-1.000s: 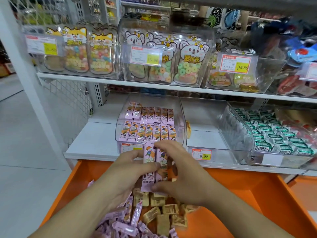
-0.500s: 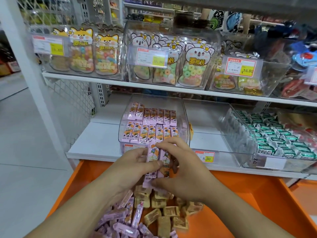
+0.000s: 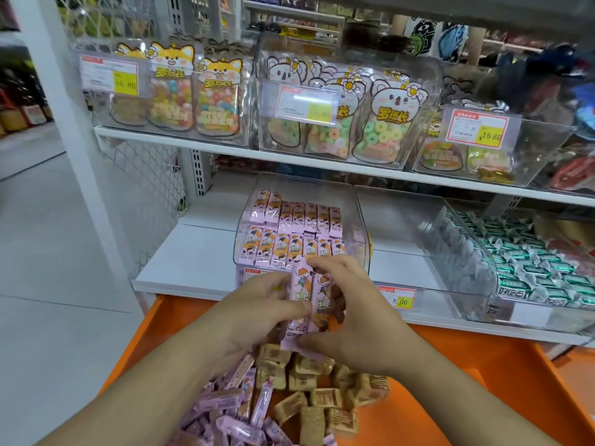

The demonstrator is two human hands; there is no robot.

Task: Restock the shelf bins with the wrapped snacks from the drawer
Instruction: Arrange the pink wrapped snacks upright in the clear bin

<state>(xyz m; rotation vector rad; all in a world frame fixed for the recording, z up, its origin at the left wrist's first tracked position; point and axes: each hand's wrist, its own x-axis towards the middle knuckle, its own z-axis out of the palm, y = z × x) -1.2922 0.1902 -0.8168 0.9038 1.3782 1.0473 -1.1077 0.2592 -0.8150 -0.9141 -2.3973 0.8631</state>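
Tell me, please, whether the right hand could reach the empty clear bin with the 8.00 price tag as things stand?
Probably yes. The empty bin sits just right of the right hand, open at the top, with nothing between them. But that hand, together with the left hand, is holding pink snack packs, so its grip is occupied.

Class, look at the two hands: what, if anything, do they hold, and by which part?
Both hands, left hand and right hand, hold a few pink wrapped snacks upright, gripped along their long sides.

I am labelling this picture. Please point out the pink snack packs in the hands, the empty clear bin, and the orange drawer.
pink snack packs (image 3: 302,292), head view, front of the left pack.
empty clear bin (image 3: 428,286), head view, front wall.
orange drawer (image 3: 502,375), head view, bare floor at right.
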